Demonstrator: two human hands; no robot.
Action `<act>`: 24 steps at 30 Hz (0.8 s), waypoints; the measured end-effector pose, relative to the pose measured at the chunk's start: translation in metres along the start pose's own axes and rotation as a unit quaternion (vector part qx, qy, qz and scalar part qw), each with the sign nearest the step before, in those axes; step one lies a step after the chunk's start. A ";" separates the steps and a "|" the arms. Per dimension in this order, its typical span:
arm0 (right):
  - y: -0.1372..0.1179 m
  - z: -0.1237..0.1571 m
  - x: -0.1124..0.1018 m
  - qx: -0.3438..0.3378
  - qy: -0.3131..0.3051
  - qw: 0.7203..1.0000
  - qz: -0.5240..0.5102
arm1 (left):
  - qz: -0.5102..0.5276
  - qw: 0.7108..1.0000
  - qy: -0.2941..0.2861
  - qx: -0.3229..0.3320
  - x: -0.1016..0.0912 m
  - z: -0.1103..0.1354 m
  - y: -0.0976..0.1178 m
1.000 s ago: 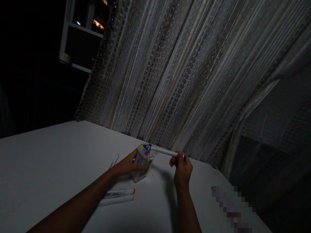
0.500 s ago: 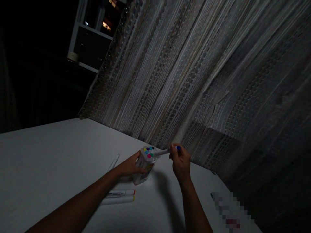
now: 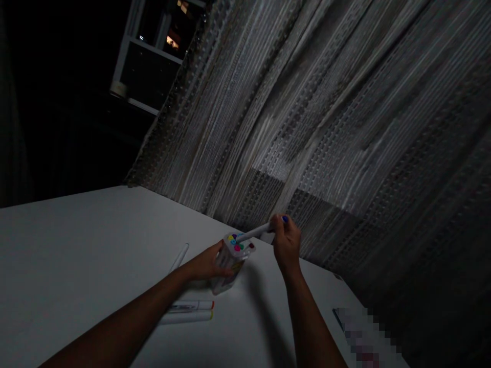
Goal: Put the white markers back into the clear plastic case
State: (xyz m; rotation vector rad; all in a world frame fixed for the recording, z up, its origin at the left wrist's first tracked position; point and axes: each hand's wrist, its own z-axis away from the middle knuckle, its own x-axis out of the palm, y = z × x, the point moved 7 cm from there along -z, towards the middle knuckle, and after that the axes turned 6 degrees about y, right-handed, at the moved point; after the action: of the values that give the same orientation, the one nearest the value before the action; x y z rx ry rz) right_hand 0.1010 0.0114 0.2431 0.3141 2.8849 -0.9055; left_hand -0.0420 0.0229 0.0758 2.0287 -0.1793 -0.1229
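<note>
My left hand (image 3: 210, 263) is wrapped round a clear plastic marker case (image 3: 223, 283), which stands tilted on the white table. Coloured ends of several markers (image 3: 238, 248) show in its open top: yellow, purple, light blue, pink, green and dark red. Between the fingers of my right hand (image 3: 287, 243) is a white marker (image 3: 255, 232) with a blue end. It slants down to the left, and its lower tip is over the case top; whether it touches the other markers I cannot tell. Beside my left forearm lie an orange-ended marker (image 3: 194, 305) and a yellow-ended marker (image 3: 187, 318).
A clear, pale stick-like piece (image 3: 179, 257) lies behind my left forearm on the white table (image 3: 76, 245). A blurred-out flat item (image 3: 364, 332) is at the right edge. Behind the table hangs a grey curtain (image 3: 268, 112), with a window frame (image 3: 153, 48) further left.
My right hand has risen slightly, and the marker's lower tip has shifted left over the case top. A dark red marker end now shows there. My left hand keeps its hold on the case.
</note>
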 end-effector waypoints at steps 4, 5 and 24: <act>-0.039 0.002 0.012 -0.132 -0.056 0.986 0.084 | -0.008 1.000 0.000 -0.013 -0.001 -0.001 -0.004; -0.044 0.005 0.023 -0.155 -0.102 0.974 0.130 | -0.014 1.000 0.001 -0.013 -0.002 -0.001 -0.005; 0.030 0.018 0.073 -0.041 -0.415 0.802 0.427 | -0.147 0.989 0.005 -0.008 -0.002 0.000 0.003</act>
State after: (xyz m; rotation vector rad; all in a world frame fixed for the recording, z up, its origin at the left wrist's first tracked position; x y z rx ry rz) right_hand 0.0374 0.0371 0.2005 0.8517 1.6624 -0.5194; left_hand -0.0445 0.0218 0.0785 2.0282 0.1276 -0.2975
